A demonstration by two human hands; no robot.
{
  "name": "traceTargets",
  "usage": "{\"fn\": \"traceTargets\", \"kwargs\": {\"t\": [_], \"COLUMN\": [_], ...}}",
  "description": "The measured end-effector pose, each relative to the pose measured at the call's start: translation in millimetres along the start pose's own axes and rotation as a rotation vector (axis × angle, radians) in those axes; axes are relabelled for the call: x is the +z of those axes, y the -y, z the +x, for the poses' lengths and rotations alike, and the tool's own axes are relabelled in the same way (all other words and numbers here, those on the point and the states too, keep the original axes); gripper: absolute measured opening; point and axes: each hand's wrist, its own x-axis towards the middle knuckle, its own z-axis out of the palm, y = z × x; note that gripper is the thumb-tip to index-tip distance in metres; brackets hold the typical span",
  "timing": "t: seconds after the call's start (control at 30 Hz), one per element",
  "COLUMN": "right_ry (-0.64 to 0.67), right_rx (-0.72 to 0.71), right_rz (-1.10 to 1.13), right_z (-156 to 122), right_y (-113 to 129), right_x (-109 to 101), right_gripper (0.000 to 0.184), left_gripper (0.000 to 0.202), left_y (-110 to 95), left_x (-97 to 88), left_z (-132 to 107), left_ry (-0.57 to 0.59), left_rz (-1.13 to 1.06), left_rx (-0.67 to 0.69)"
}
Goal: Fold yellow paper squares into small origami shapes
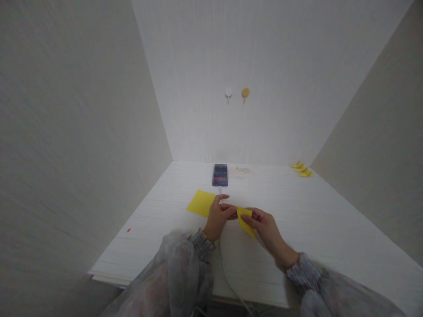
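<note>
Both hands meet over the middle of a white table point(297, 220) and pinch one folded yellow paper point(246, 222). My left hand point(220, 215) grips its upper left end with closed fingers. My right hand point(264, 226) holds its right side, fingers closed on the fold. A flat yellow paper sheet point(200, 202) lies on the table just behind my left hand.
A phone point(220, 175) stands behind the sheet, its cable point(228, 281) running toward me over the table's front edge. Several small folded yellow pieces point(301, 169) sit at the far right corner. Two wall hooks point(236, 93) hang on the back wall. Walls close in on three sides.
</note>
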Motion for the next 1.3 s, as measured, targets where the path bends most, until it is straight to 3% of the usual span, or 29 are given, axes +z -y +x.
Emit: {"fn": "traceTargets", "kwargs": {"t": [0.2,0.33,0.67,1.0,1.3], "right_ry": [0.0,-0.074,-0.059,-0.095,-0.026], "right_rx": [-0.073,-0.09,-0.15,-0.168,-0.399], "right_rz": [-0.079,-0.164,-0.151,-0.306,-0.511], "right_z": [-3.2,-4.2,-4.2,-7.1,-3.7], "right_y": [2.0,3.1,1.7,5.8,5.4], "right_x": [0.8,1.0,-1.7,-0.9,-5.4], "right_gripper": [0.029,0.031,0.017,0.014,0.014], "left_gripper": [0.049,0.048,0.045,0.042,0.038], "left_y": [1.7,2.2,-1.8,0.2,2.9], "left_x": [-1.4,-1.5,1.1,2.1,-0.3], "left_z": [0.2,0.3,-1.0,-1.4,0.5], "left_ry": [0.014,0.007,0.01,-0.004,0.022], "left_rz": [-0.008,-0.003,-0.044,-0.065,-0.038], "left_rx": [0.02,0.032,0.025,-0.005,-0.009]}}
